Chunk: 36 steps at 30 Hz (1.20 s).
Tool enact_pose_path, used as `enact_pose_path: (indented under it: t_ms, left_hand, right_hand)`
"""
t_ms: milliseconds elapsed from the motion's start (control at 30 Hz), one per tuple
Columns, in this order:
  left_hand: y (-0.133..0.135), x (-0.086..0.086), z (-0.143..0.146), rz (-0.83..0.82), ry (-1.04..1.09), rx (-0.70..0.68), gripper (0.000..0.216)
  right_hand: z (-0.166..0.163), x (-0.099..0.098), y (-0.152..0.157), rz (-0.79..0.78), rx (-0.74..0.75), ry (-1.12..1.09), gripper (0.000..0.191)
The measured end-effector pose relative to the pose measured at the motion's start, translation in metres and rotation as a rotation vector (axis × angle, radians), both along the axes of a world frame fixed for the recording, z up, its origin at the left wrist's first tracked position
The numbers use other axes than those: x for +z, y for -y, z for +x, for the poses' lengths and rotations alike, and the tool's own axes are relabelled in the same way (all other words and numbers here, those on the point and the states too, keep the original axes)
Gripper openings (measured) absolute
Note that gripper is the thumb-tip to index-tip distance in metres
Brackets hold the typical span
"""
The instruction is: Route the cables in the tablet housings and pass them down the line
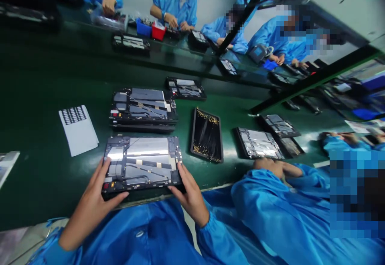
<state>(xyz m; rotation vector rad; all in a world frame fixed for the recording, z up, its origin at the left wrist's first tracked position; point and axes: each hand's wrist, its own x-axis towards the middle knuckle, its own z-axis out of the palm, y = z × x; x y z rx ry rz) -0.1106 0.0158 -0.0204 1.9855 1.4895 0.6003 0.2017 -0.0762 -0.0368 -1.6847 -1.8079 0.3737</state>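
An opened tablet [142, 161], back cover off with silver battery, cables and circuit boards showing, lies at the near edge of the green bench [39, 88]. My left hand [95, 197] grips its left end, fingers along the side and thumb under the near corner. My right hand [189, 189] grips its right end, fingers laid against the edge. Both sleeves are blue.
A stack of similar opened tablets [143, 108] lies just behind, another [185, 88] further back. A white sheet with dark stickers [78, 128] is left. A black tray with gold parts [207, 135] is right. A co-worker's blue sleeve [270, 200] and hand [275, 166] rest by more tablets [258, 143]. Other people work across the bench.
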Motion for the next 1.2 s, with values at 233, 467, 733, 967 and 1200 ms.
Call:
enact_pose_path:
  t_ms: [233,467,733,967,1200]
  left_hand:
    - [0.003,-0.004,0.002,0.046,0.005,0.071,0.105]
    - [0.01,-0.005,-0.001,0.149,-0.001,0.041,0.108]
    - [-0.027,0.061,0.011,0.237,0.077,0.081,0.108]
    - [-0.163,0.084,0.041,0.131,0.128,0.044,0.112]
    - [-0.185,0.078,0.021,-0.067,0.178,0.055,0.109]
  right_hand:
    - [-0.016,-0.009,0.006,0.139,-0.106,0.022,0.07]
    - [-0.02,-0.01,0.016,0.17,-0.137,0.047,0.069]
    - [-0.002,0.04,-0.033,0.305,-0.144,0.029,0.07]
    - [0.022,0.035,-0.182,0.382,-0.102,-0.077,0.064]
    - [0.048,0.048,-0.208,0.185,-0.057,-0.164,0.064]
